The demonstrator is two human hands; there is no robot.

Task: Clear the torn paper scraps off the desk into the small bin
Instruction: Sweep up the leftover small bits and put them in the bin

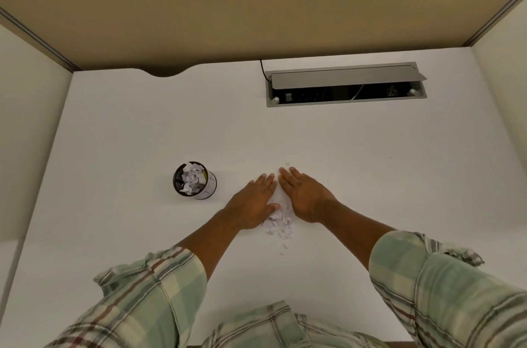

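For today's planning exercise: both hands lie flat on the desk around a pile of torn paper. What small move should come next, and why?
Probably draw the left hand and right hand together to gather the white torn paper scraps into one grip. Both hands lie open, and the round black mesh bin, already holding scraps, stands apart to the left.

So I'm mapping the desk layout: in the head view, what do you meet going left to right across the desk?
small bin → left hand → torn paper scraps → right hand; the cable box lies farther back.
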